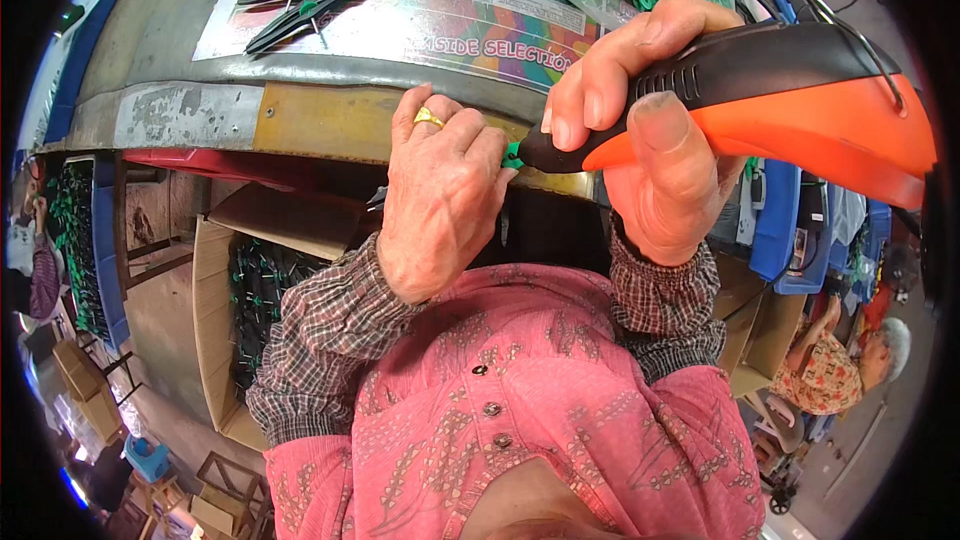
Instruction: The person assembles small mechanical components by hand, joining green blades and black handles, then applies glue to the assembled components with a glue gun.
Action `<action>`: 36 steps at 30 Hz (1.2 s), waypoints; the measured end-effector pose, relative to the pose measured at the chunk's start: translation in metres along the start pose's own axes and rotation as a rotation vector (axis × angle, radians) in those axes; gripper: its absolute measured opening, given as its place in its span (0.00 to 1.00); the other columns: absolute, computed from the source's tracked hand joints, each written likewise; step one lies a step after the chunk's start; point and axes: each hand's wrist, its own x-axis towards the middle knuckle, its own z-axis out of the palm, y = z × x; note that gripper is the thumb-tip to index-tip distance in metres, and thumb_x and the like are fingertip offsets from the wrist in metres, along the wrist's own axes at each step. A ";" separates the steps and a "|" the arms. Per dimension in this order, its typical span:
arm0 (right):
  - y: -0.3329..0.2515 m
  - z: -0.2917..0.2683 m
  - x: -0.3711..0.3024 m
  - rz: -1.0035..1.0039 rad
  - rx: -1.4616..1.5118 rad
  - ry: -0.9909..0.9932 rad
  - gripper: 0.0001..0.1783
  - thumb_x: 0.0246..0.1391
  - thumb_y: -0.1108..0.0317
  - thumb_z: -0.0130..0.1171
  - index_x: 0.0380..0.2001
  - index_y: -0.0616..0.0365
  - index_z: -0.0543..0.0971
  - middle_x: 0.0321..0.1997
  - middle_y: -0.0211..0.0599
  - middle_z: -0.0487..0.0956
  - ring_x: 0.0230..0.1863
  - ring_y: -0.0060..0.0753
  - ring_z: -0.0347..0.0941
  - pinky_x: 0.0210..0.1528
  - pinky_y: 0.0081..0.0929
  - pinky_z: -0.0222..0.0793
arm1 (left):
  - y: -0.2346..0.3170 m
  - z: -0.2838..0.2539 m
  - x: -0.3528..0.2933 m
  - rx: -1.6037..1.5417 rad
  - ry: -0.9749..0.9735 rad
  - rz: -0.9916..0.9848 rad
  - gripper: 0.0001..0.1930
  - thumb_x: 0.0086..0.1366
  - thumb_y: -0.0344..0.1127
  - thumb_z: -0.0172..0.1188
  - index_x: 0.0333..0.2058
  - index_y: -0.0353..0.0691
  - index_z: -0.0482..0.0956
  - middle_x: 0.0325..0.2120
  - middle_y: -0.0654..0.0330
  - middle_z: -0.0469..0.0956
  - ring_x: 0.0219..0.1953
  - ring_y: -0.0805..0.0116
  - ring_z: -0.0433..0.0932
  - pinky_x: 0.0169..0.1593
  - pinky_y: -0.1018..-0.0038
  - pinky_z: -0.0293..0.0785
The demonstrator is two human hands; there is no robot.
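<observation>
Pink patterned shirt front [520, 410] is filling the lower frame, closest to the lens. Above it, the right hand [650, 140] is wrapping firmly around an orange and black power tool [800, 90], whose far end is running off the right edge. The left hand [440, 200] is curling closed over a small green piece [513, 154], mostly hiding it, right at the tool's tip. Both are hovering just at the counter [330, 120] edge, beside open space below.

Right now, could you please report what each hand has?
Right hand shut on orange-and-black power tool. Left hand closed round small green piece at the tool's tip. Nothing between them; table edge just beyond.
</observation>
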 end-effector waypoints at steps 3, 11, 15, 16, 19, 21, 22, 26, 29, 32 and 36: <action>0.000 0.001 0.000 -0.001 -0.005 0.017 0.20 0.58 0.62 0.58 0.46 0.58 0.62 0.28 0.39 0.71 0.26 0.32 0.71 0.31 0.33 0.72 | 0.000 -0.001 0.000 -0.020 -0.009 -0.005 0.10 0.45 0.28 0.66 0.28 0.37 0.75 0.28 0.56 0.72 0.42 0.54 0.71 0.60 0.53 0.59; 0.001 -0.001 0.000 -0.003 -0.004 0.023 0.20 0.58 0.62 0.58 0.46 0.58 0.63 0.28 0.39 0.71 0.25 0.32 0.70 0.31 0.33 0.71 | -0.001 -0.001 0.000 -0.029 -0.002 -0.008 0.11 0.45 0.28 0.66 0.28 0.37 0.75 0.28 0.56 0.71 0.42 0.53 0.71 0.60 0.53 0.59; 0.001 -0.003 0.000 0.024 0.026 -0.031 0.21 0.56 0.61 0.60 0.45 0.57 0.63 0.28 0.38 0.71 0.25 0.32 0.71 0.31 0.33 0.71 | -0.001 0.001 0.000 -0.035 0.007 0.002 0.11 0.45 0.28 0.66 0.28 0.37 0.75 0.28 0.56 0.70 0.42 0.53 0.71 0.59 0.53 0.59; 0.002 -0.004 0.001 0.032 0.051 -0.059 0.21 0.55 0.61 0.62 0.44 0.57 0.63 0.28 0.39 0.71 0.25 0.32 0.71 0.31 0.33 0.72 | -0.001 0.001 -0.001 -0.036 0.010 0.000 0.11 0.45 0.28 0.66 0.28 0.37 0.75 0.28 0.56 0.70 0.42 0.53 0.71 0.59 0.53 0.59; -0.005 -0.018 0.013 0.093 -0.108 -0.330 0.23 0.53 0.63 0.65 0.43 0.56 0.63 0.27 0.39 0.72 0.23 0.31 0.71 0.29 0.33 0.73 | -0.003 0.002 -0.002 -0.049 -0.002 0.002 0.10 0.45 0.28 0.66 0.28 0.37 0.75 0.28 0.55 0.70 0.42 0.53 0.70 0.59 0.53 0.59; 0.001 -0.017 0.012 0.084 -0.065 -0.306 0.23 0.52 0.64 0.65 0.42 0.56 0.62 0.26 0.39 0.72 0.23 0.31 0.72 0.28 0.33 0.74 | -0.004 0.002 -0.002 -0.056 0.012 0.027 0.10 0.45 0.28 0.66 0.28 0.37 0.74 0.28 0.55 0.70 0.42 0.52 0.70 0.60 0.53 0.59; 0.002 -0.016 0.012 0.069 -0.019 -0.281 0.23 0.51 0.65 0.66 0.42 0.55 0.62 0.25 0.39 0.72 0.22 0.31 0.72 0.28 0.33 0.74 | -0.004 0.001 -0.001 -0.055 0.015 0.028 0.10 0.45 0.28 0.66 0.28 0.37 0.74 0.28 0.55 0.70 0.42 0.52 0.70 0.60 0.53 0.59; 0.006 -0.002 0.003 0.063 -0.096 -0.042 0.18 0.54 0.68 0.61 0.41 0.57 0.62 0.23 0.38 0.70 0.20 0.29 0.68 0.26 0.32 0.71 | -0.001 -0.001 -0.001 -0.060 -0.012 0.006 0.10 0.46 0.27 0.65 0.28 0.37 0.74 0.28 0.55 0.70 0.42 0.52 0.70 0.61 0.52 0.58; 0.004 0.006 0.002 0.045 -0.168 -0.001 0.14 0.55 0.73 0.55 0.40 0.58 0.62 0.23 0.37 0.69 0.19 0.27 0.65 0.24 0.30 0.69 | -0.002 0.001 0.000 -0.066 -0.010 0.003 0.10 0.46 0.26 0.65 0.28 0.37 0.74 0.28 0.55 0.70 0.42 0.52 0.70 0.61 0.51 0.58; 0.001 0.007 0.002 0.043 -0.280 0.006 0.13 0.54 0.76 0.54 0.40 0.59 0.62 0.23 0.37 0.69 0.19 0.26 0.65 0.23 0.29 0.68 | -0.003 0.003 -0.001 -0.086 0.014 0.013 0.10 0.46 0.26 0.64 0.28 0.37 0.74 0.27 0.55 0.69 0.42 0.52 0.70 0.62 0.51 0.57; 0.003 0.010 0.003 0.036 -0.370 0.008 0.13 0.54 0.77 0.53 0.40 0.60 0.62 0.23 0.37 0.68 0.19 0.26 0.65 0.22 0.28 0.67 | -0.006 0.007 0.000 -0.153 0.036 0.018 0.09 0.46 0.25 0.63 0.28 0.37 0.74 0.27 0.56 0.69 0.41 0.52 0.70 0.62 0.50 0.57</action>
